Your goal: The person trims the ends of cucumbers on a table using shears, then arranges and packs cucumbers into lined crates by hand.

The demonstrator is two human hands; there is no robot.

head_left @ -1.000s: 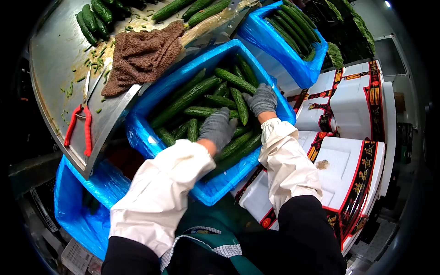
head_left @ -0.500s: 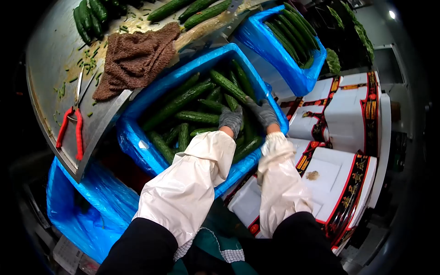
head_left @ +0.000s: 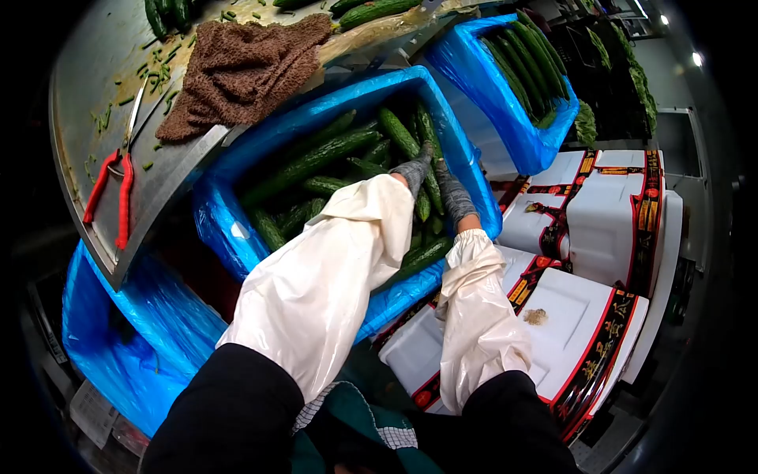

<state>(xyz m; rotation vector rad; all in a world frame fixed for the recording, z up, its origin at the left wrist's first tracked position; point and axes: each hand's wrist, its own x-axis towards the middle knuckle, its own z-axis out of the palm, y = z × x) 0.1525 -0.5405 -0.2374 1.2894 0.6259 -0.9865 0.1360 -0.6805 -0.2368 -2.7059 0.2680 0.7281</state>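
Observation:
A blue plastic-lined crate [head_left: 304, 110] holds a jumble of green cucumbers [head_left: 312, 167]. My left hand [head_left: 414, 170], in a grey glove, reaches over its right half, with the fingers close to a cucumber [head_left: 398, 133]. Beside it, nearly touching, my right hand [head_left: 454, 196], gloved alike, lies along the crate's right inner side next to cucumbers. The fingers of both hands are foreshortened and partly hidden, so whether either one grips a cucumber cannot be made out. White sleeves cover both forearms.
A metal table [head_left: 79, 150] at upper left bears a brown cloth [head_left: 245, 71], red-handled scissors [head_left: 125, 189] and trimmed bits. Another blue crate [head_left: 545, 150] of cucumbers stands upper right, white foam boxes [head_left: 576, 316] at right, and a blue-lined crate [head_left: 142, 379] lower left.
Both hands have moved toward the crate's upper right and drawn closer together. My left hand has left the middle cucumbers. The view has shifted slightly.

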